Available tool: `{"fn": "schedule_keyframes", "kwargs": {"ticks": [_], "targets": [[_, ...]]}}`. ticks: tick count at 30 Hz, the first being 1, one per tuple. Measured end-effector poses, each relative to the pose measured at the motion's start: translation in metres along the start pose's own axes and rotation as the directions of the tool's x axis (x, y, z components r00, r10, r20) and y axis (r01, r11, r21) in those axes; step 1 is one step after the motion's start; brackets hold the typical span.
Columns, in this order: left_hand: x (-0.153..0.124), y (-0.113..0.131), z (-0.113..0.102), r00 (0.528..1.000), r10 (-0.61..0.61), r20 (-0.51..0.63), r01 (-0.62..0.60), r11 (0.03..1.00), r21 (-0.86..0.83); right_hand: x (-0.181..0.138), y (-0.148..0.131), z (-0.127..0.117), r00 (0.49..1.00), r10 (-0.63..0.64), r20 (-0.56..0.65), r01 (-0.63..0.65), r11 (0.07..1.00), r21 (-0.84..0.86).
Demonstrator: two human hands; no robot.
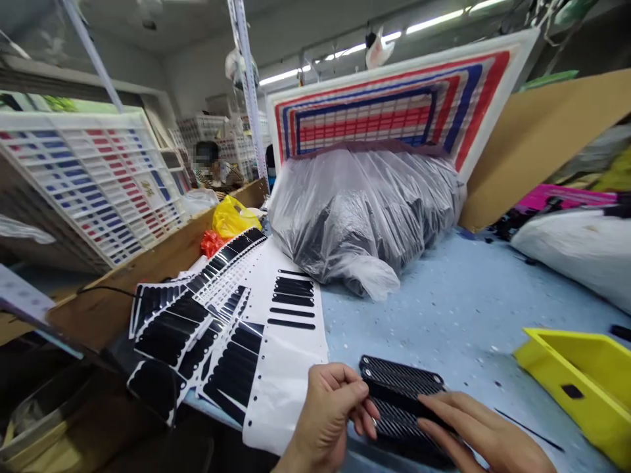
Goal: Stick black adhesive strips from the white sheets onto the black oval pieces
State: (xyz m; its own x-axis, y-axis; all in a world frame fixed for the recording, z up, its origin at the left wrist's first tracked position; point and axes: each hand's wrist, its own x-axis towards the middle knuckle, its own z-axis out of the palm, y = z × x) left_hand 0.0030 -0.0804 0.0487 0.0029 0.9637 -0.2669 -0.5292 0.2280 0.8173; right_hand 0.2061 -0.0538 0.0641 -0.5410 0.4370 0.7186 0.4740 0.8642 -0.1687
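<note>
A black, carbon-patterned piece (401,371), flat with rounded ends and small round metal spots, lies on the blue table in front of me. A narrow matte black strip (392,395) runs across its top. My left hand (335,407) is closed in a pinch at the strip's left end. The fingers of my right hand (478,427) close around its right end, touching the patterned piece's right side. Left of my hands, a white backing sheet (290,374) carries several black strips (294,291) like this one.
Overlapping sheets of black strips (231,368) cover the table's left side. A large grey plastic bag (365,203) stands at the back. At right are a yellow bin (566,374), a thin black sliver (530,430) and a white bag (582,249). A person (214,171) sits far behind.
</note>
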Motion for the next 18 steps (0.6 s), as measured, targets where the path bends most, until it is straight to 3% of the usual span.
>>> {"fn": "schedule_keyframes", "kwargs": {"ticks": [3,5,9,12,14,18], "targets": [[-0.009,-0.003,-0.008,0.998,0.065,-0.021,-0.058,0.965,0.257,-0.002,-0.014,-0.005,0.998,0.066,0.023,-0.067,0.996,0.053],[-0.016,-0.005,-0.013,0.980,0.200,0.010,-0.181,0.862,0.473,-0.006,-0.022,-0.008,0.992,0.110,0.055,-0.114,0.990,0.078],[-0.028,-0.008,-0.022,0.874,0.464,0.148,-0.437,0.614,0.657,-0.015,-0.028,-0.022,0.979,0.181,0.088,-0.187,0.980,0.061],[-0.033,-0.017,-0.032,0.805,0.581,0.118,-0.469,0.502,0.727,-0.022,-0.022,-0.036,0.961,0.269,0.072,-0.271,0.962,0.021],[-0.031,-0.026,-0.040,0.805,0.579,0.133,-0.448,0.445,0.776,-0.028,-0.015,-0.041,0.940,0.328,0.097,-0.332,0.943,0.036],[-0.021,-0.046,-0.047,0.868,0.454,0.201,-0.411,0.432,0.803,-0.046,-0.003,-0.036,0.880,0.433,0.196,-0.455,0.886,0.084]]}}
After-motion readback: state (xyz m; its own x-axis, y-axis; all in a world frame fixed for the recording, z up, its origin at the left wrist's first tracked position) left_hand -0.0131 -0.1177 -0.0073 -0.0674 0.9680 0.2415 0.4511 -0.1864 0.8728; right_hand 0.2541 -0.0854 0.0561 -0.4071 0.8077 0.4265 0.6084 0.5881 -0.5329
